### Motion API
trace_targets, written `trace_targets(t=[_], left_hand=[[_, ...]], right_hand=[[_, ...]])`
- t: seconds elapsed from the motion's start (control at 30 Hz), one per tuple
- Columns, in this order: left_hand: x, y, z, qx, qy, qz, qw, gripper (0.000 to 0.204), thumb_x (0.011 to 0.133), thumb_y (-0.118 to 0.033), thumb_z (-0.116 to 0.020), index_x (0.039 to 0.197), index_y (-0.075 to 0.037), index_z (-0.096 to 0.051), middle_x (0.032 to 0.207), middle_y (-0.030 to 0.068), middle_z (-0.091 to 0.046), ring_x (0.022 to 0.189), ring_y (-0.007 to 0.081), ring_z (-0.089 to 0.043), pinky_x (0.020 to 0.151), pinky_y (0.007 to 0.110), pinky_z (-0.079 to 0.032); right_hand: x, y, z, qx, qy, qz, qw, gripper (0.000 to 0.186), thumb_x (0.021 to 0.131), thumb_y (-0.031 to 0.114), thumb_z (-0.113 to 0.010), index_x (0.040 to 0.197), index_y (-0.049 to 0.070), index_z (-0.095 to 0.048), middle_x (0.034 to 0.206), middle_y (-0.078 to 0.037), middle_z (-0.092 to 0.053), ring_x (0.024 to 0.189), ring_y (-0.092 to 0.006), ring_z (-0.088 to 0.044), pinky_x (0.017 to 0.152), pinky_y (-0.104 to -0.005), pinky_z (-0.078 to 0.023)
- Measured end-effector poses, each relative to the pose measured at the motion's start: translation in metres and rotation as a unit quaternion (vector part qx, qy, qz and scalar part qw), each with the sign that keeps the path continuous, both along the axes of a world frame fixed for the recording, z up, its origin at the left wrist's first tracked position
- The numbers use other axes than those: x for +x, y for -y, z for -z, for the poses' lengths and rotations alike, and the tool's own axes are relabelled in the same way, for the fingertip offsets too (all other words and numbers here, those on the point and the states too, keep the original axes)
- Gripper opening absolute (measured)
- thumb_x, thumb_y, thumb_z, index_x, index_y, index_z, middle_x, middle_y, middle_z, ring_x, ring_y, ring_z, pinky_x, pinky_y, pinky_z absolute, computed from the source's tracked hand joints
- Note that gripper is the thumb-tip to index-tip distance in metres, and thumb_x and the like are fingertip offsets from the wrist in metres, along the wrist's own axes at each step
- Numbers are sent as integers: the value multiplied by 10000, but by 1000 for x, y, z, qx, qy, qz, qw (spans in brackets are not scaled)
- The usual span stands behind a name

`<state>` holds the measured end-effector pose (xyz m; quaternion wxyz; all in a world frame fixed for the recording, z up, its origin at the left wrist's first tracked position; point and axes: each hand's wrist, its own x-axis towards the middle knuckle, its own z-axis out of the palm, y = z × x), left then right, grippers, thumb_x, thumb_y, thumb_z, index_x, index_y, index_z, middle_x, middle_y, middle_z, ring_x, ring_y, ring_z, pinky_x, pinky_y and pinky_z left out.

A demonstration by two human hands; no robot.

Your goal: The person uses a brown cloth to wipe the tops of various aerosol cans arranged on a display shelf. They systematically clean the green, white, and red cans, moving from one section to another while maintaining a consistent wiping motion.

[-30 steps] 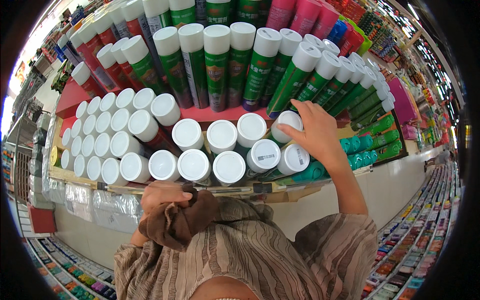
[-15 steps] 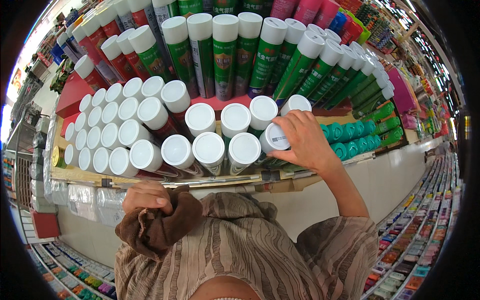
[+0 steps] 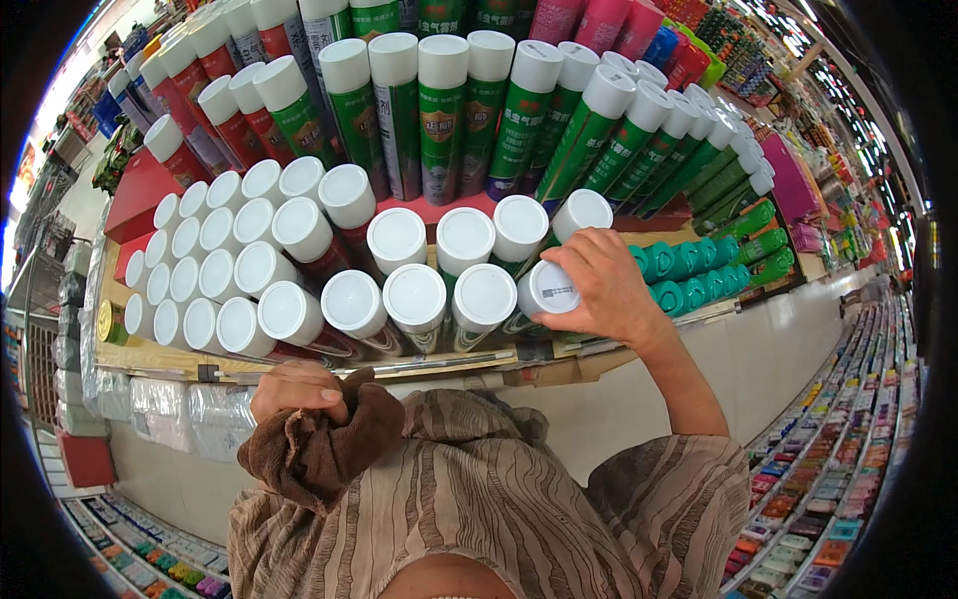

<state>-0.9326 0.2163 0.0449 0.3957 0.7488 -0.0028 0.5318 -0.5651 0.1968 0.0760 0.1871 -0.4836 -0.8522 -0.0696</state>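
Note:
Rows of white-capped spray cans (image 3: 413, 295) stand at the front of a wooden-edged display. My right hand (image 3: 609, 290) grips the white cap of a can (image 3: 549, 295) at the front row's right end, fingers curled over its upper and right sides, thumb beneath. Just behind it is another white cap (image 3: 583, 212). My left hand (image 3: 295, 387) is closed on a bunched brown cloth (image 3: 317, 449) below the display's front edge. Right of my right hand lie teal-topped containers (image 3: 699, 295).
Taller green, red and pink cans (image 3: 439, 120) stand on a red step behind. Wrapped packs (image 3: 215, 414) sit below the display. A cart-like metal rack (image 3: 45, 349) is at far left, stocked shelves (image 3: 808, 479) at lower right, a pale floor (image 3: 768, 369) between.
My right hand has come down and forward from a rear cap onto the front-row can's cap. My left hand, with the cloth, shifted left. The view moved slightly.

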Motion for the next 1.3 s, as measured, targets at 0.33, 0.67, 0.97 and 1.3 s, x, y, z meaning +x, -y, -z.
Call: trace_targets(t=[0.33, 0.67, 0.97, 1.3], left_hand=[[15, -1, -2, -16, 0, -30, 999, 232, 909, -189, -585, 1055, -18, -529, 572, 67, -550, 428, 176, -481, 397, 290, -357], [21, 0, 1, -60, -11, -35, 998, 231, 880, -180, -595, 1015, 7, -606, 594, 89, -592, 433, 193, -494, 409, 297, -371], [33, -5, -39, -11, -215, -115, 970, 339, 774, -226, -656, 1046, -23, -659, 731, 93, -658, 633, 245, -657, 563, 298, -494], [114, -23, -104, 155, -187, -134, 961, 451, 705, -154, -717, 1111, -15, -578, 841, 101, -612, 736, 294, -616, 621, 367, -492]], right_hand=[[-5, 6, 1, -40, -7, 36, 999, 639, 556, 385, -822, 1052, 54, -593, 973, -109, -552, 963, -298, -534, 839, -415, -414], [-1, 13, -15, -49, -26, 33, 998, 710, 647, 442, -779, 1172, 19, -557, 1026, -116, -544, 981, -296, -521, 832, -419, -416], [-32, 14, -27, -111, -214, -122, 963, 489, 771, 284, -746, 1158, 35, -582, 1011, -135, -609, 905, -295, -609, 762, -374, -493], [-62, 1, -29, -420, -362, -184, 812, 650, 754, 191, -744, 1281, -11, -422, 1151, -182, -554, 1063, -284, -571, 902, -355, -454]])
